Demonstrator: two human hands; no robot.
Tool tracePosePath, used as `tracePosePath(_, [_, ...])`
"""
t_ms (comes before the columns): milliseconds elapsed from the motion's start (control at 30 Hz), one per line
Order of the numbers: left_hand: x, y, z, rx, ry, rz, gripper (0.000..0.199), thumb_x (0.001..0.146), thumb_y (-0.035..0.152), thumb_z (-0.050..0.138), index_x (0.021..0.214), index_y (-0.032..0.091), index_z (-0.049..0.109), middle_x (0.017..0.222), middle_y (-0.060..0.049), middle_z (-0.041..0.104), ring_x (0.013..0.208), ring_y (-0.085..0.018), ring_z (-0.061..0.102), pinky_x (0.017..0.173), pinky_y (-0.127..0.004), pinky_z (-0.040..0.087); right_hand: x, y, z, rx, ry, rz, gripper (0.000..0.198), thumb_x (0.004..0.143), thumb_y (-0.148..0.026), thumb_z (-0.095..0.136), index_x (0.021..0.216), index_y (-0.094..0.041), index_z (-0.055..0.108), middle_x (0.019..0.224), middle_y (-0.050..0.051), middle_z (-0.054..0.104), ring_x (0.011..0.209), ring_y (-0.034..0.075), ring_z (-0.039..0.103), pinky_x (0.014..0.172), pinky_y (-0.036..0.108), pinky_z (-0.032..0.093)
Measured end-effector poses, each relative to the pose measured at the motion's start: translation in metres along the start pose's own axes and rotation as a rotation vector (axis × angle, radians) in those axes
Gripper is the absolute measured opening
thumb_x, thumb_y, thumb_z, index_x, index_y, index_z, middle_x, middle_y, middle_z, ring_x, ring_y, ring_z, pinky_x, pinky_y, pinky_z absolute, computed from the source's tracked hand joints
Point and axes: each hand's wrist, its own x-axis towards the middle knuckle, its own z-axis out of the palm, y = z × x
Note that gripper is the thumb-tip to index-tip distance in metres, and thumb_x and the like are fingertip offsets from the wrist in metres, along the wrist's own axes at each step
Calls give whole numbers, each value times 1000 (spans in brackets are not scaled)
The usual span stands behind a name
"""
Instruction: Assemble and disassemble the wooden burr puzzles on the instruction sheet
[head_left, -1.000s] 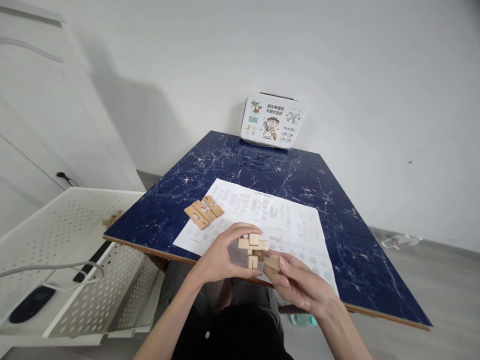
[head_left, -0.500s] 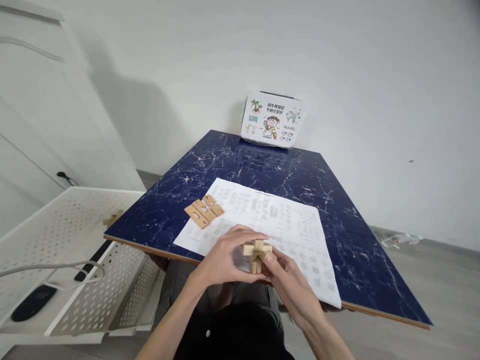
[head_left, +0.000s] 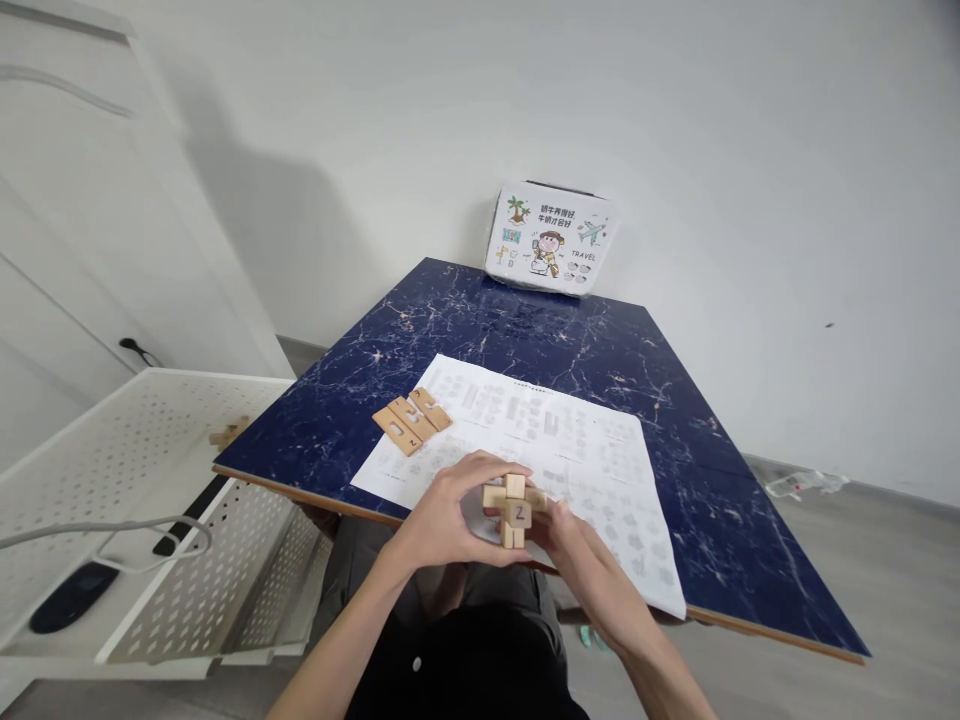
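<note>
A wooden interlocking puzzle [head_left: 515,512] of crossed light bars is held over the near edge of the table, a "2" marked on the bar end facing me. My left hand [head_left: 457,515] curves around its left side, fingers on top and thumb beneath. At the right, my right hand [head_left: 574,545] pinches the bar that sticks out that way; some of its fingers are hidden behind the puzzle. Beneath lies a white instruction sheet [head_left: 592,450] with printed diagrams. Flat numbered wooden pieces [head_left: 412,420] with cut-out slots rest side by side on the sheet's left edge.
The dark blue marble-patterned table [head_left: 360,370] has a white cartoon-printed case [head_left: 551,240] at its far edge against the wall. To the left stands a white perforated shelf unit [head_left: 67,450] with a cable, a black device [head_left: 73,600] and wooden pieces [head_left: 229,433].
My right thumb has drawn back from the puzzle's front to its right side, uncovering the bar end marked "2". My left hand keeps its hold.
</note>
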Motion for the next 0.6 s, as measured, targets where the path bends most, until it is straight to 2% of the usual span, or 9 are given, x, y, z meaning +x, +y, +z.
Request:
tracePosePath(133, [1, 2, -3, -74, -21, 5, 71, 68, 33, 97, 133, 27, 70, 127, -10, 74, 116, -32, 68, 103, -44, 53, 1, 0, -5, -397, 43, -138, 38, 107, -53, 53, 132, -27, 65, 114, 9, 75, 95, 29, 70, 84, 37, 54])
tracePosePath(233, [1, 2, -4, -110, -35, 6, 74, 67, 33, 98, 135, 27, 70, 129, -10, 74, 119, -33, 68, 104, -46, 54, 4, 5, -8, -533, 96, -238, 34, 108, -45, 52, 136, -29, 60, 110, 9, 75, 90, 29, 71, 76, 34, 51])
tracePosePath(333, [1, 3, -5, -112, -46, -9, 74, 67, 34, 97, 136, 27, 70, 133, -11, 73, 123, -35, 67, 107, -48, 53, 7, 6, -8, -629, 140, -365, 24, 107, -40, 54, 125, -28, 64, 101, 8, 73, 86, 27, 68, 74, 34, 47])
tracePosePath(433, [1, 3, -5, -96, -57, -20, 73, 69, 33, 96, 137, 27, 69, 133, -11, 73, 123, -35, 67, 107, -48, 53, 7, -1, -7, -594, 119, -384, 21, 107, -41, 54, 98, -25, 65, 86, 5, 65, 76, 24, 58, 68, 33, 42])
tracePosePath(500, [1, 2, -5, -89, -74, 0, 74, 68, 32, 96, 137, 29, 69, 133, -10, 73, 122, -34, 68, 106, -47, 54, 6, -7, -4, -486, 63, -311, 31, 107, -44, 52, 85, -24, 60, 77, 2, 58, 69, 20, 50, 64, 31, 37])
tracePosePath(600, [2, 1, -5, -71, -96, 41, 77, 66, 29, 97, 138, 30, 68, 132, -9, 74, 121, -33, 67, 105, -46, 54, 3, -9, 0, -324, 4, -192, 44, 108, -51, 48, 75, -22, 50, 69, -2, 48, 64, 16, 39, 60, 29, 30])
